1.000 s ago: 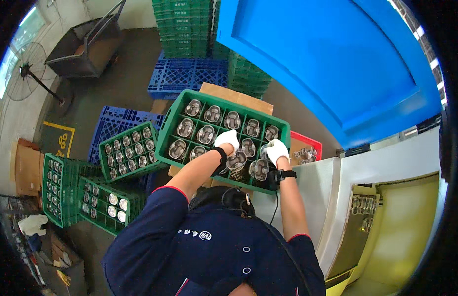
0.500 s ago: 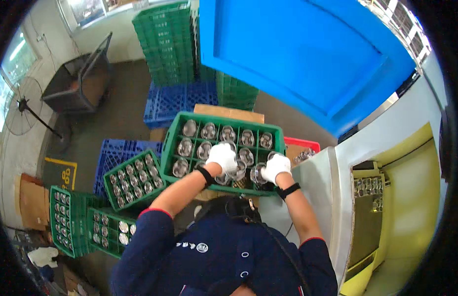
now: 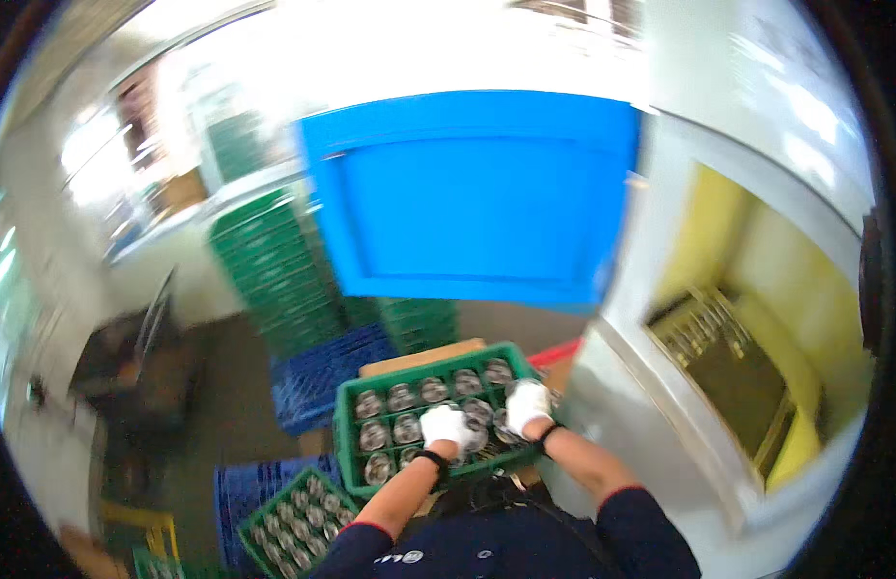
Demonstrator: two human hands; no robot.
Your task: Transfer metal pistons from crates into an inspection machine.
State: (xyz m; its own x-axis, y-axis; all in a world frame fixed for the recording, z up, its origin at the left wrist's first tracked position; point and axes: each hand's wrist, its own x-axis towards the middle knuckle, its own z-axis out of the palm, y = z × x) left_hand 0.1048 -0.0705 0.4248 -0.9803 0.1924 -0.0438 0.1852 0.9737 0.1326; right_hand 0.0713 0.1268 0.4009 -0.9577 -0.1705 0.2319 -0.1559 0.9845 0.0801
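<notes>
White-gloved hands (image 3: 443, 427) among parts (image 3: 378, 435): right beside crate's edge (image 3: 526, 365), left farther in.

Parts (image 3: 374, 436) sat in the crate (image 3: 345, 434); a second crate (image 3: 278, 500) lay at its eight o'clock, a panel (image 3: 467, 217) at twelve.

No words or numbers can be read — a small white emblem (image 3: 406, 557) with a trace of lettering stands on the dark blue shirt (image 3: 554, 550), and a yellow marking (image 3: 165, 534) on the floor (image 3: 221, 386) — both too blurred.
</notes>
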